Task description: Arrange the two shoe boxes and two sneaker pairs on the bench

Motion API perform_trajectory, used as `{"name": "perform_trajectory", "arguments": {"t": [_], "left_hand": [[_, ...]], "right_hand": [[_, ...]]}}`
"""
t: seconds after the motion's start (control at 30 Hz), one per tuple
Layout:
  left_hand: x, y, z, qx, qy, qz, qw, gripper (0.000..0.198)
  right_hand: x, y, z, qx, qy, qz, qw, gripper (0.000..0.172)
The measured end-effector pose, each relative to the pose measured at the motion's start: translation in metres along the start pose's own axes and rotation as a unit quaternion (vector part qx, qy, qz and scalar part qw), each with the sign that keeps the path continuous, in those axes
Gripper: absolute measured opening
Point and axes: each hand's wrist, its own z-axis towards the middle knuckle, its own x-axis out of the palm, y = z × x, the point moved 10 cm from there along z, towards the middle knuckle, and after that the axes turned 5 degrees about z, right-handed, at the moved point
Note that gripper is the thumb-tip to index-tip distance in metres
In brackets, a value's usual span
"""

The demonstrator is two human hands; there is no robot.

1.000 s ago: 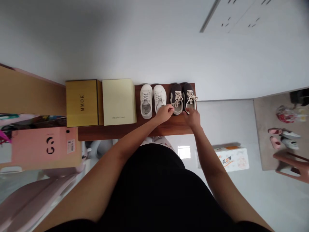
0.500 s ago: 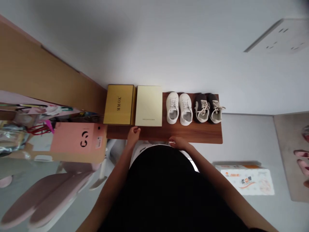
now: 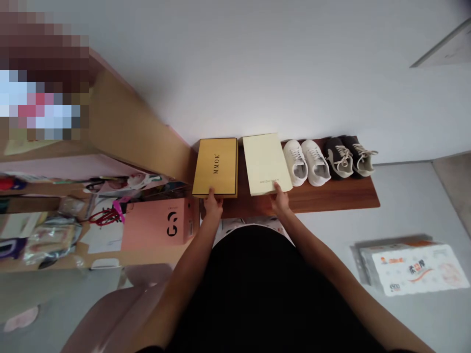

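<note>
My left hand (image 3: 214,202) grips the front edge of a gold shoebox (image 3: 217,164) lettered MMOK, thumb on top and fingers beneath. My right hand (image 3: 280,197) holds the front edge of a cream shoebox (image 3: 265,159) in the same way; this box is tilted a little and its right side comes close to the white shoes. Both boxes are over a brown wooden shelf (image 3: 324,202). To their right on the shelf stand a pair of white sneakers (image 3: 305,164) and a pair of black sneakers (image 3: 349,159) with pale laces.
At left, a desk (image 3: 147,255) bears a pink box (image 3: 156,223) and several small items under a tan panel (image 3: 136,113). A pink-grey chair (image 3: 125,314) stands at lower left. A white tissue pack (image 3: 419,269) lies on the floor at right. The wall (image 3: 257,63) rises behind the shelf.
My hands, before at the shelf's front edge, now grip the two boxes. A gap has opened between the boxes, and the cream one has turned toward the white sneakers. The view has shifted left.
</note>
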Motion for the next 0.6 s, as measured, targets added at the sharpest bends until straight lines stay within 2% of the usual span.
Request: {"name": "perform_trajectory", "arguments": {"t": [0.07,0.13,0.2,0.27,0.3,0.37,0.43,0.5,0.6], "left_hand": [[-0.009,-0.031,-0.014,0.116,0.010,0.036,0.993,0.025],[-0.017,-0.068,-0.038,0.273,0.015,0.131,0.953,0.030],[-0.018,-0.093,-0.067,0.413,0.017,0.260,0.873,0.036],[-0.009,-0.099,-0.088,0.505,0.046,0.377,0.775,0.034],[-0.001,-0.095,-0.096,0.537,0.071,0.425,0.725,0.030],[0.013,-0.079,-0.101,0.574,0.122,0.506,0.632,0.020],[0.025,-0.058,-0.096,0.578,0.154,0.578,0.556,0.019],[0.032,-0.035,-0.083,0.561,0.176,0.641,0.493,0.021],[0.036,-0.002,-0.065,0.539,0.206,0.704,0.414,0.026]], "right_hand": [[-0.004,0.032,-0.016,-0.106,-0.009,-0.005,0.994,0.049],[-0.009,0.070,-0.039,-0.216,-0.028,-0.072,0.973,0.050],[-0.006,0.104,-0.066,-0.323,-0.036,-0.190,0.927,0.050],[0.010,0.122,-0.095,-0.422,-0.008,-0.312,0.851,0.047],[0.021,0.123,-0.108,-0.464,0.022,-0.364,0.807,0.043],[0.042,0.109,-0.129,-0.524,0.097,-0.448,0.718,0.031],[0.054,0.081,-0.137,-0.542,0.158,-0.521,0.640,0.020],[0.056,0.051,-0.132,-0.529,0.189,-0.591,0.578,0.018],[0.049,0.008,-0.110,-0.479,0.219,-0.685,0.503,0.026]]}}
